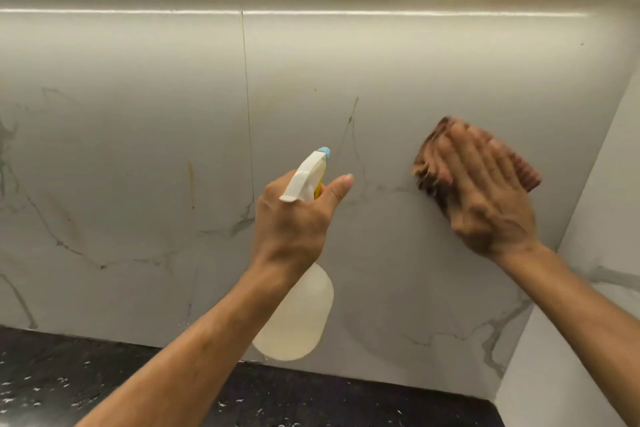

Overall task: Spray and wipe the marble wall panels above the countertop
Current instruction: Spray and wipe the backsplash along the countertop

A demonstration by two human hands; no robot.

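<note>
Marble wall panel [398, 62]: my right hand [491, 191] presses the brown cloth [433, 149] flat; my left hand [294, 215] grips the spray bottle [298, 315], which could slip.

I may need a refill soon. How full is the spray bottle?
Cannot tell. The spray bottle, held by the left hand, has a cloudy pale body with no liquid line showing.
</note>
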